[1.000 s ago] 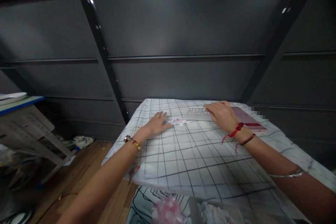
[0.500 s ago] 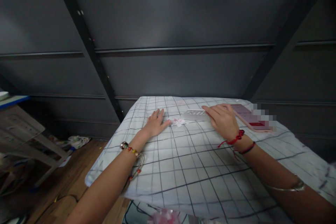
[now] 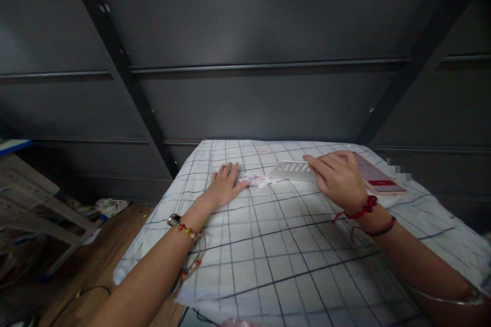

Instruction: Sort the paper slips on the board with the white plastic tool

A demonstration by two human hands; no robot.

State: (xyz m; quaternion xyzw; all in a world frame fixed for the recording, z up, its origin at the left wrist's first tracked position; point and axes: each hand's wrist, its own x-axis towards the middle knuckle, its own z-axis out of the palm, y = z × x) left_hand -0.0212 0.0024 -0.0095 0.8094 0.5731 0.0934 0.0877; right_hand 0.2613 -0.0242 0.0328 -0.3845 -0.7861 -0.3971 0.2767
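Head view: I see the left hand [image 3: 223, 186] spread flat, gripping nothing, thumb by the scrap [image 3: 258, 180]; to its right, the right hand [image 3: 340, 181] pinches the slotted plate [image 3: 294, 173]. I'd hold that firmly.

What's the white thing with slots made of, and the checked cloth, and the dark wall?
The white slotted thing: probably smooth, hard plastic; its edges look straight and stiff. The checked cloth: matte fabric, perhaps cotton, with soft wrinkles. The dark wall: maybe painted metal, judging by its dull sheen.
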